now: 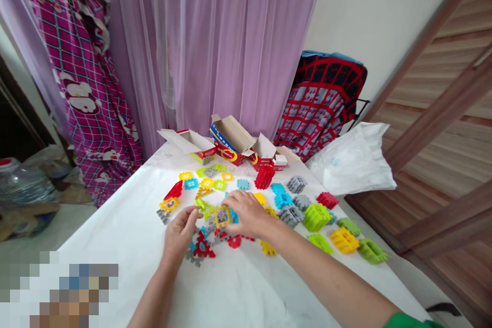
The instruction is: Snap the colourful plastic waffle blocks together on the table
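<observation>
My left hand (180, 229) is at the near left of a loose pile of notched plastic building pieces. Its thumb and fingers are pinched together beside a light green building piece (204, 208); I cannot make out what is between them. My right hand (248, 211) reaches in from the right, fingers and thumb curved around a blue building piece (233, 216). A yellow square building piece (222, 217) lies against its fingertips. Below both hands are a red triangular piece (203, 246) and a red round piece (234, 241).
Stacked pieces stand to the right, including a green stack (316, 217), a yellow stack (344, 240) and a red stack (264, 177). Opened cardboard boxes (232, 136) line the back of the white-covered table (126, 225). A white plastic bag (351, 161) sits at the right edge.
</observation>
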The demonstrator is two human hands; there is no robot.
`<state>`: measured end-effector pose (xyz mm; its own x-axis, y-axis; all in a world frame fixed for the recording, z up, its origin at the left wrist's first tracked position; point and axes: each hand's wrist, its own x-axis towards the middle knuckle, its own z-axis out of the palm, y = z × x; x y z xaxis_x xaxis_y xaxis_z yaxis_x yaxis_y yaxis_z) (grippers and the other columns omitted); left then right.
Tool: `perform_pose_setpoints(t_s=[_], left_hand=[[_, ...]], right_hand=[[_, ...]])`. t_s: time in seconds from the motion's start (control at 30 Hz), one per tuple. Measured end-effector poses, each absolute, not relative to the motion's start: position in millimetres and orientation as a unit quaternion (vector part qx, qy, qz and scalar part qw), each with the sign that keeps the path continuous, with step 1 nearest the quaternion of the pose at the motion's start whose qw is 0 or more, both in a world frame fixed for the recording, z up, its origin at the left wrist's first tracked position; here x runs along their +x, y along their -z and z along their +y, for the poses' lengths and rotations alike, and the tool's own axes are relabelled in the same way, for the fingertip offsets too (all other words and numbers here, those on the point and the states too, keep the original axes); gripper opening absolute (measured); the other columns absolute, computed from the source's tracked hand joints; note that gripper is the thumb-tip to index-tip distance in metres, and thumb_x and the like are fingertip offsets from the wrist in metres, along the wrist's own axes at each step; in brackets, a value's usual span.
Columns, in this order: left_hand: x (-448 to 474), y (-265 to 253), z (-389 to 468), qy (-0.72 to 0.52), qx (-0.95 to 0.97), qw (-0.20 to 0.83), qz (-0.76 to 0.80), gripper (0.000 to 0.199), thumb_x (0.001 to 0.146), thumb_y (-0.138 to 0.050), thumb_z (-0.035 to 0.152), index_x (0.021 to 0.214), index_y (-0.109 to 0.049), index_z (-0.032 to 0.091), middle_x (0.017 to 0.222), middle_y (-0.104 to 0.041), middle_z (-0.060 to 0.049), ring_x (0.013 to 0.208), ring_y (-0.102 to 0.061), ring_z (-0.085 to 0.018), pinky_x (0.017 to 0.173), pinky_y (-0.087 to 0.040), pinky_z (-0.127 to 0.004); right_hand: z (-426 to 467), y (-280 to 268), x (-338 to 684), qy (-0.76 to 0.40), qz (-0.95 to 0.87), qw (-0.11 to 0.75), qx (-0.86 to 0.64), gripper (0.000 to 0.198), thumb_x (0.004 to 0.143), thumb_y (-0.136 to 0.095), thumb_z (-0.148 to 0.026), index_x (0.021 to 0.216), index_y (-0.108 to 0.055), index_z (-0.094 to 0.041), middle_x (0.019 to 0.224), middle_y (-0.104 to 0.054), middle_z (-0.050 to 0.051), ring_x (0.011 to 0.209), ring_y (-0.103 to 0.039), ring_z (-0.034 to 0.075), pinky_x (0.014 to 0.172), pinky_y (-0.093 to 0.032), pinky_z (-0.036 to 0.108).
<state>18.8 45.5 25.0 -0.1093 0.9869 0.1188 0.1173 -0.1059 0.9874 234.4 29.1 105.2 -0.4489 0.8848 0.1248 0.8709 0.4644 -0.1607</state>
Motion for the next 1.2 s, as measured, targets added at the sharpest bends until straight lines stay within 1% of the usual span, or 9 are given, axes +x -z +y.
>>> perform_pose_setpoints(t_s=[0.07,0.13,0.2,0.27,0.43,0.63,0.9,1.03,1.2], left_hand=[[15,-26,46,-0.535,0.517,0.396,0.539,0.058,0.071,-0.055,0.073,0.094,-0.069,0.022,0.081,-0.075,-0.003,0.05,-0.058,-0.014,0.054,-0.049,-0.029],[12,-26,47,-0.54,0.507,0.384,0.551,0.059,0.074,-0.051,0.073,0.097,-0.068,0.021,0.083,-0.074,-0.004,0.053,-0.059,-0.015,0.053,-0.048,-0.029],[12,-24,48,-0.54,0.502,0.381,0.557,0.059,0.074,-0.05,0.073,0.096,-0.068,0.021,0.082,-0.074,-0.005,0.054,-0.059,-0.016,0.051,-0.047,-0.029],[13,-23,49,-0.539,0.502,0.381,0.559,0.058,0.074,-0.051,0.072,0.094,-0.068,0.021,0.08,-0.073,-0.005,0.054,-0.059,-0.016,0.051,-0.047,-0.028],[13,-18,50,-0.53,0.513,0.365,0.568,0.055,0.076,-0.051,0.07,0.094,-0.069,0.022,0.08,-0.073,-0.004,0.055,-0.06,-0.016,0.052,-0.047,-0.028],[12,-18,51,-0.528,0.52,0.354,0.57,0.053,0.076,-0.051,0.07,0.091,-0.07,0.023,0.079,-0.074,-0.004,0.054,-0.061,-0.016,0.049,-0.047,-0.027],[13,-22,50,-0.524,0.511,0.366,0.575,0.054,0.073,-0.054,0.071,0.09,-0.07,0.023,0.078,-0.073,-0.005,0.054,-0.06,-0.016,0.042,-0.041,-0.025],[13,-21,50,-0.523,0.506,0.371,0.577,0.054,0.073,-0.054,0.07,0.09,-0.07,0.022,0.079,-0.073,-0.005,0.055,-0.06,-0.016,0.042,-0.04,-0.024],[12,-20,50,-0.522,0.504,0.375,0.577,0.053,0.073,-0.054,0.069,0.09,-0.07,0.022,0.08,-0.073,-0.005,0.056,-0.06,-0.016,0.041,-0.039,-0.024]], right_hand=[[32,-115,269,-0.06,-0.826,0.084,-0.554,0.061,0.067,-0.079,-0.035,0.125,-0.061,-0.025,0.142,-0.049,0.012,0.13,-0.043,0.03,0.107,-0.033,0.046],[32,-126,303,-0.077,-0.8,0.029,-0.594,0.063,0.065,-0.08,-0.038,0.125,-0.062,-0.028,0.155,-0.035,0.012,0.144,-0.026,0.036,0.112,-0.023,0.055],[28,-134,328,-0.085,-0.781,-0.025,-0.618,0.065,0.064,-0.081,-0.039,0.125,-0.063,-0.029,0.16,-0.028,0.011,0.149,-0.013,0.038,0.115,-0.015,0.059],[23,-138,342,-0.085,-0.77,-0.058,-0.629,0.066,0.064,-0.082,-0.039,0.126,-0.064,-0.029,0.161,-0.025,0.011,0.15,-0.007,0.038,0.116,-0.009,0.061],[16,-128,352,-0.077,-0.757,-0.082,-0.644,0.066,0.065,-0.081,-0.041,0.128,-0.064,-0.03,0.162,-0.024,0.012,0.151,-0.006,0.036,0.117,-0.003,0.059],[16,-114,364,-0.045,-0.766,-0.067,-0.637,0.065,0.064,-0.083,-0.041,0.126,-0.065,-0.032,0.16,-0.029,0.011,0.15,-0.01,0.035,0.116,-0.006,0.062],[14,-113,361,-0.06,-0.763,-0.072,-0.639,0.066,0.067,-0.083,-0.044,0.128,-0.064,-0.03,0.161,-0.027,0.013,0.151,-0.009,0.036,0.116,-0.006,0.062],[17,-109,361,-0.061,-0.766,-0.072,-0.636,0.066,0.066,-0.083,-0.044,0.129,-0.064,-0.031,0.161,-0.028,0.012,0.15,-0.008,0.035,0.116,-0.006,0.063],[20,-103,365,-0.063,-0.769,-0.068,-0.633,0.074,0.064,-0.083,-0.04,0.134,-0.059,-0.033,0.161,-0.027,0.011,0.15,-0.009,0.036,0.115,-0.005,0.064]])
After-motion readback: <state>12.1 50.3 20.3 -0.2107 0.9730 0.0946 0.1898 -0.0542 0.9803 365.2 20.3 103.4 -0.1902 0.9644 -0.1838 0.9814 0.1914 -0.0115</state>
